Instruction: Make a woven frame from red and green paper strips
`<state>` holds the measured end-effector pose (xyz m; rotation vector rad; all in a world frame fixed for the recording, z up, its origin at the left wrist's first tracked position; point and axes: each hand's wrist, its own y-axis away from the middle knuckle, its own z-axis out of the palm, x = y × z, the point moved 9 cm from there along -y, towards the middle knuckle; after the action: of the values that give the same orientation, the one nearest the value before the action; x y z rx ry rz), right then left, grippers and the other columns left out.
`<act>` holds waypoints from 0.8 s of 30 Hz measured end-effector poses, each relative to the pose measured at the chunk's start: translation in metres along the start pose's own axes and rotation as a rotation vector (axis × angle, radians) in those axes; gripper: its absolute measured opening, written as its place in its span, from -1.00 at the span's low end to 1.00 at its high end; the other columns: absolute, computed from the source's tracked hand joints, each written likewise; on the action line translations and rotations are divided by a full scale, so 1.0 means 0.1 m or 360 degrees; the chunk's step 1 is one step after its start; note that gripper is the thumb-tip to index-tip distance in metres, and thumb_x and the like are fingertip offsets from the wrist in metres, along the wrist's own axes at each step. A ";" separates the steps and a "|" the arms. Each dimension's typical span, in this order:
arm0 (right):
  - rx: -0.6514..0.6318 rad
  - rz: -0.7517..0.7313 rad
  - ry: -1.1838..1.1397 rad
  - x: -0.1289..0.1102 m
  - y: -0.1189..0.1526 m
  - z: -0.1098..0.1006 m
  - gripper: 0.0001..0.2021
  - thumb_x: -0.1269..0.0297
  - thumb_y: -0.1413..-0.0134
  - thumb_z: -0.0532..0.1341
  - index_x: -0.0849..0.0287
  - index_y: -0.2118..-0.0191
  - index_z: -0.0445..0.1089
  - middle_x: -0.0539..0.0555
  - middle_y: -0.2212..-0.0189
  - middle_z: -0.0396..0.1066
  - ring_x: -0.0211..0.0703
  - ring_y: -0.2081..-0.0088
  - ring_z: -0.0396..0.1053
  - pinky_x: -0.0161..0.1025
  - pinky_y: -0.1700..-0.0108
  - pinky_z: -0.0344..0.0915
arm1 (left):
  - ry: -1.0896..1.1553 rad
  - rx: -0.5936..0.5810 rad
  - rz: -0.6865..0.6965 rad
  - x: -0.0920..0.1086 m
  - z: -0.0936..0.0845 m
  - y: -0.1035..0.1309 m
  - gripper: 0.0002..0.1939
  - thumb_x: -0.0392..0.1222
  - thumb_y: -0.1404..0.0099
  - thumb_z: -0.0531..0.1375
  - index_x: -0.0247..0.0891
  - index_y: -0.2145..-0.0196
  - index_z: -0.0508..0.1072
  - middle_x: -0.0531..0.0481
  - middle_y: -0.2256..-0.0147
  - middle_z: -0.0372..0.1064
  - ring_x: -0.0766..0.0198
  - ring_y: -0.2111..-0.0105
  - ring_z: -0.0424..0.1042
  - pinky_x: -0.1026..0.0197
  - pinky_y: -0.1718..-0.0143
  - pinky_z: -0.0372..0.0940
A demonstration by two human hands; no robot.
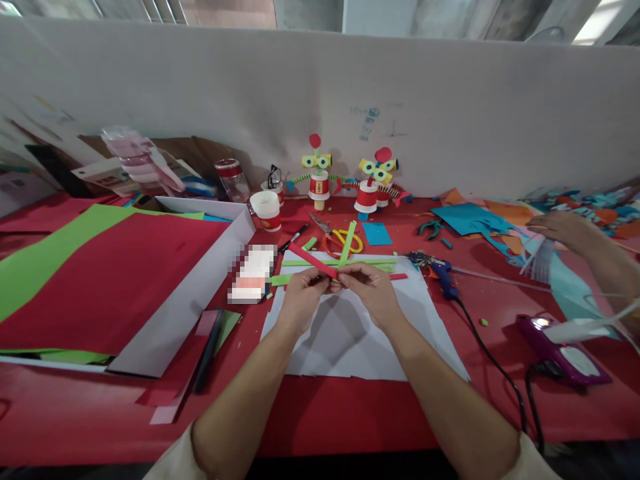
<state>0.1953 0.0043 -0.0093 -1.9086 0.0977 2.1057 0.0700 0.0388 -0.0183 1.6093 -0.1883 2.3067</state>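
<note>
My left hand pinches the lower end of a red paper strip that slants up to the left. Fingers of my right hand are closed at the foot of a green paper strip, which points up and slightly right. The two strips meet between my fingertips, over a white sheet. Behind my hands, more green strips and the end of another red strip lie on the sheet. The exact join of the held strips is partly hidden by my fingers.
Scissors, paper cups and two cup figures stand or lie beyond the sheet. A box of coloured paper is at left. At right are a blue glue gun, a purple power strip and another person's hand.
</note>
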 end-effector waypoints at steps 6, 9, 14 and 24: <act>0.0034 -0.0034 -0.0105 -0.02 0.02 0.01 -0.84 0.27 0.18 0.35 0.10 0.43 0.36 -0.08 0.51 0.38 -0.22 0.44 0.36 -0.24 0.33 0.30 | 0.0033 0.0006 0.0018 0.00 0.03 0.03 -0.86 -0.24 0.08 0.34 -0.32 0.47 0.56 0.00 0.50 0.49 0.31 0.45 0.42 0.23 0.29 0.34; 0.0107 0.0019 -0.0143 -0.01 0.04 -0.01 -0.81 0.28 0.20 0.36 0.11 0.42 0.34 -0.09 0.49 0.36 -0.26 0.43 0.33 -0.27 0.31 0.28 | 0.0052 0.0038 0.0014 -0.01 0.03 0.03 -0.81 -0.16 0.06 0.36 -0.32 0.47 0.56 -0.01 0.50 0.50 0.31 0.47 0.42 0.22 0.32 0.35; 0.0049 0.0221 -0.0264 0.09 0.05 0.04 -0.82 0.23 0.21 0.36 0.15 0.43 0.41 -0.04 0.49 0.40 -0.21 0.42 0.35 -0.18 0.23 0.30 | 0.0075 0.0013 0.0007 0.01 0.07 0.04 -0.77 -0.18 0.09 0.37 -0.32 0.44 0.52 0.01 0.48 0.49 0.32 0.45 0.43 0.23 0.32 0.36; 0.0092 0.0368 -0.0462 0.15 0.05 0.03 -0.88 0.30 0.30 0.38 0.15 0.53 0.45 -0.07 0.57 0.39 -0.26 0.47 0.34 -0.22 0.25 0.28 | 0.0026 -0.0042 -0.0002 -0.01 0.07 0.03 -0.74 -0.16 0.06 0.36 -0.30 0.45 0.39 0.09 0.53 0.40 0.35 0.48 0.42 0.20 0.28 0.37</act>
<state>0.1899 0.0024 -0.0243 -1.6045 0.3264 2.4781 0.0757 0.0337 -0.0165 1.5769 -0.2129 2.3057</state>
